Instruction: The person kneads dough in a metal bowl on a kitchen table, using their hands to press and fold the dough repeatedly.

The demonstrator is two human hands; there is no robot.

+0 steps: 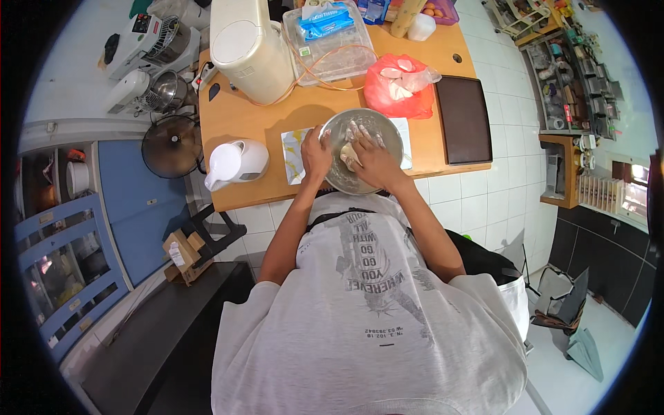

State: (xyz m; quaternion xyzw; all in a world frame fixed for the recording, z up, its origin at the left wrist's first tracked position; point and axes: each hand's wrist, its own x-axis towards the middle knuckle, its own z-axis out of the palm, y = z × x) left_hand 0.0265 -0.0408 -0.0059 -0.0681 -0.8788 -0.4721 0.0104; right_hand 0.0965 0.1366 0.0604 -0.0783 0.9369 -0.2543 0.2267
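1. Resting over the pale, floury lump of dough (348,155), the person's right hand (375,163) is inside the round grey metal bowl (391,135). Its fingers are stretched out and not clenched, with white flour on their tips.
2. The dough lies in the bowl, a little to the left of its middle. It is partly beneath the right hand and shows at the thumb side, in touch with it. How much dough is under the palm, I cannot tell, because the hand covers it.
3. The left hand (317,155) is grasping the left side of the bowl's rim, with the fingers bent at the edge. It is outside of the dough, which lies to its right, near but apart.
4. The bowl stands close to the front edge of the light-brown wooden bench (238,123), over a white sheet with yellow pattern (293,156), which shows at the left of the bowl. On the inner wall of the bowl there are whitish smears.
5. To the left of the left hand, well apart, stands a white plastic jug-shaped kettle (243,162).
6. Behind the bowl, toward the right, is a thin red plastic bag (395,102) with pale contents. Farther right lies a dark-brown rectangular tray (465,121), near the right edge of the bench.
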